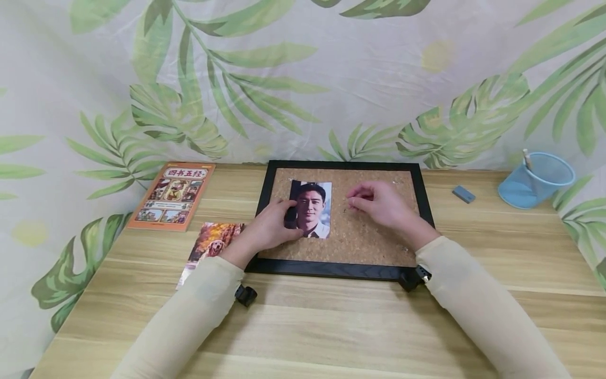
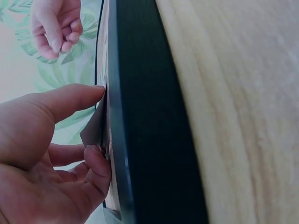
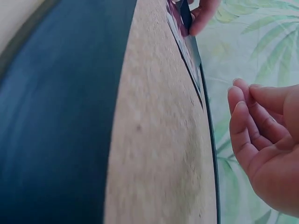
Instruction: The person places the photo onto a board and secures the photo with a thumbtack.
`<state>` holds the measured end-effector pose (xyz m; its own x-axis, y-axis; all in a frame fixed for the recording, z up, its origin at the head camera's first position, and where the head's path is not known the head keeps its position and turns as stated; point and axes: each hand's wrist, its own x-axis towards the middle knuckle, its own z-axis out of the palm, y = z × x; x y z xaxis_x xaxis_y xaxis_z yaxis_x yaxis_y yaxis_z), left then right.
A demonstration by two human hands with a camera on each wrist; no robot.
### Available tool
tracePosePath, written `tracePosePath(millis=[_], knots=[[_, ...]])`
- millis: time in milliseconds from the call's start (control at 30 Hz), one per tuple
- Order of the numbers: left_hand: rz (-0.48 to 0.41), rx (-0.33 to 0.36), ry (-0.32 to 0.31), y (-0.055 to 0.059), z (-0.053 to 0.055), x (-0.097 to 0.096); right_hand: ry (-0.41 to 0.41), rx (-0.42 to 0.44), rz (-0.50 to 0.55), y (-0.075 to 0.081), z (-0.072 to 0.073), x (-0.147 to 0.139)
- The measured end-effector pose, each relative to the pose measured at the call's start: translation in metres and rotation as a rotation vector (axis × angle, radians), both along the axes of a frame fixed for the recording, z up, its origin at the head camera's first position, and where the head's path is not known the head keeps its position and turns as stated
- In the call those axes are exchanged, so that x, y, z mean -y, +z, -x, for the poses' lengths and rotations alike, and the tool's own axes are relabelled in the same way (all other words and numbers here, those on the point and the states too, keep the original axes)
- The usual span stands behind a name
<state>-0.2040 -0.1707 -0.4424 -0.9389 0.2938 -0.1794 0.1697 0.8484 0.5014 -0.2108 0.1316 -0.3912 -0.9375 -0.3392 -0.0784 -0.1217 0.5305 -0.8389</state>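
Spread on a wood-grain table (image 1: 341, 326), a black-framed corkboard (image 1: 360, 239) lies between an orange book (image 1: 172, 197) and a blue mesh pen cup (image 1: 532, 184). A person's left hand (image 1: 271, 227) pinches the left edge of a portrait photograph (image 1: 313, 213) on the board's left half, while the right hand (image 1: 381, 204) hovers over the cork to its right, thumb and fingertips drawn together, whether on anything too small to tell. A golden retriever photograph (image 1: 212, 243) lies partly behind the left forearm, and a blue-gray eraser (image 1: 464, 194) rests near the cup.
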Motion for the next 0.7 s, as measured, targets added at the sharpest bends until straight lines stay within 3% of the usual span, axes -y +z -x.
tracePosePath(millis=[33, 200, 433, 500, 633, 700], knots=[[0.006, -0.009, -0.003, -0.004, 0.002, 0.001, -0.004, 0.019, 0.017, -0.001, 0.002, 0.003], [0.014, 0.016, -0.004, 0.007, -0.003, -0.003, -0.041, 0.102, 0.099, -0.004, 0.013, 0.019], [0.017, 0.016, 0.001, 0.011, -0.006, -0.005, -0.055, 0.094, 0.112, -0.013, 0.030, 0.038], [0.003, 0.036, 0.009, 0.010, -0.004, -0.005, -0.056, 0.092, 0.104, -0.015, 0.034, 0.043], [0.008, 0.019, 0.010, -0.008, 0.005, 0.000, -0.059, 0.101, 0.111, -0.019, 0.042, 0.054], [0.009, 0.016, 0.010, -0.012, 0.006, 0.001, -0.061, 0.111, 0.130, -0.020, 0.046, 0.059]])
